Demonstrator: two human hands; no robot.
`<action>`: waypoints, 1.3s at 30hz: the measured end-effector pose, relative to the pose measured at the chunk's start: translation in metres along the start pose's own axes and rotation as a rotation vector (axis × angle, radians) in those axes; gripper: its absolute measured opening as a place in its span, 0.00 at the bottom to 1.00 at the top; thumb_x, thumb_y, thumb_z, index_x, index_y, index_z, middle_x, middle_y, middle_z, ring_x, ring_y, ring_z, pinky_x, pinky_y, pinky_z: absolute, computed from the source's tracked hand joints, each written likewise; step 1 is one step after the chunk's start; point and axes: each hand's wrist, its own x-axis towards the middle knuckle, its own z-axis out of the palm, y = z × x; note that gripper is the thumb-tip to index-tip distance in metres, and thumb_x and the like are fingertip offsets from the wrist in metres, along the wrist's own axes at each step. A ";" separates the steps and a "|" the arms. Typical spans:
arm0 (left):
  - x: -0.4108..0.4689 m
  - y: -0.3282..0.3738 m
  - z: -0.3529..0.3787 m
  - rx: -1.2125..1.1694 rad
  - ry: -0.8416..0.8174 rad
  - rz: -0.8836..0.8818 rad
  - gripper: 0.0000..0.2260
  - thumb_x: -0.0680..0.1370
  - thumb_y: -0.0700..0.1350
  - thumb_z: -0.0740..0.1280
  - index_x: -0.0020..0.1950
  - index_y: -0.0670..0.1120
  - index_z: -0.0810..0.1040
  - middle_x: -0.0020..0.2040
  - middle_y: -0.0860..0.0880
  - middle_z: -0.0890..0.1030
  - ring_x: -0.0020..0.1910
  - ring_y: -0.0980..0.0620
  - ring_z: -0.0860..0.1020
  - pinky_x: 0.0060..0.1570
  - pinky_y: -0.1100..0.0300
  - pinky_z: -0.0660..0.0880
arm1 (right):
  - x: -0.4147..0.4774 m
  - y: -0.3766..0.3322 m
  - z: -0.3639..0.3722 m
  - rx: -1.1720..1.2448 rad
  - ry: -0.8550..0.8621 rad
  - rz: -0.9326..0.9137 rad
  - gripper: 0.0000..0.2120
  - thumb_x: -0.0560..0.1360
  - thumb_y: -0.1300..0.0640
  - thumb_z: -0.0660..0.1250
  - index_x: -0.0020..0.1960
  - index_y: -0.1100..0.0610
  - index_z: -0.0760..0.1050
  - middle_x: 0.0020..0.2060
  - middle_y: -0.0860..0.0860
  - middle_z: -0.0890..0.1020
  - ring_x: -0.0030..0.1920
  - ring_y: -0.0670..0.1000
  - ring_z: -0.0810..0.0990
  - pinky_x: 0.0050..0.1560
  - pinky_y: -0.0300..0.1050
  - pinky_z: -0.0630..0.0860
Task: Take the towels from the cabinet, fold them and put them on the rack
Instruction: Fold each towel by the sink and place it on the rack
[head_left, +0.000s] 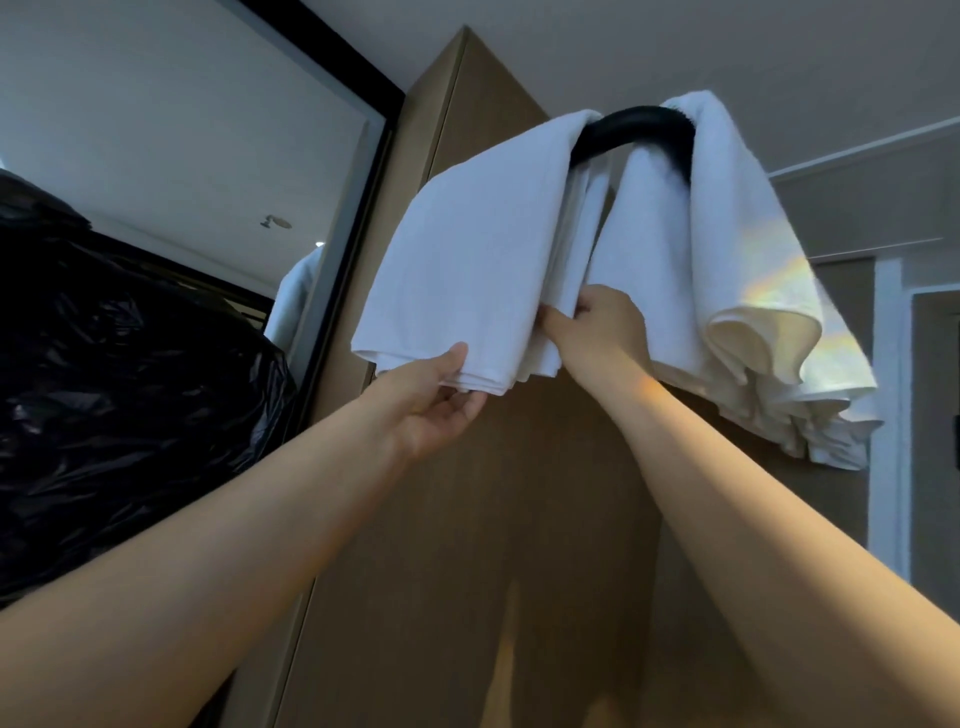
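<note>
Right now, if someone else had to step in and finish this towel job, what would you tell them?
The left grip holds the left towel by its bottom edge; the right grip pinches that towel's right side.
Both towels hang over the black rack; the right towel hangs bunched and uneven.
Done: two towels are on the rack.
Left: straighten the left towel, probably tidy the right one. More towels, if any, are out of view.

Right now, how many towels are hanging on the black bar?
2. The left towel hangs folded over the bar, gripped at its bottom by the left hand and right hand; the right towel hangs bunched beside it.
</note>
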 end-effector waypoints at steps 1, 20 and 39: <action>0.002 -0.001 -0.001 -0.001 0.004 0.003 0.17 0.76 0.37 0.70 0.65 0.40 0.74 0.59 0.41 0.81 0.51 0.47 0.81 0.36 0.51 0.82 | 0.000 0.001 0.001 0.007 0.009 -0.008 0.16 0.76 0.50 0.69 0.39 0.62 0.73 0.34 0.55 0.77 0.36 0.54 0.77 0.34 0.44 0.67; 0.029 -0.021 0.002 0.075 -0.085 -0.037 0.16 0.78 0.41 0.68 0.66 0.42 0.74 0.53 0.45 0.77 0.49 0.47 0.77 0.52 0.42 0.76 | -0.016 0.008 -0.009 0.080 -0.061 -0.100 0.20 0.77 0.52 0.67 0.54 0.71 0.75 0.49 0.68 0.81 0.47 0.68 0.80 0.51 0.61 0.79; 0.025 -0.028 0.014 -0.105 -0.309 0.042 0.15 0.83 0.35 0.56 0.69 0.33 0.67 0.65 0.33 0.75 0.58 0.38 0.78 0.48 0.43 0.78 | -0.042 0.007 -0.010 0.091 -0.179 -0.042 0.22 0.81 0.47 0.59 0.50 0.67 0.77 0.47 0.65 0.82 0.48 0.63 0.82 0.50 0.64 0.79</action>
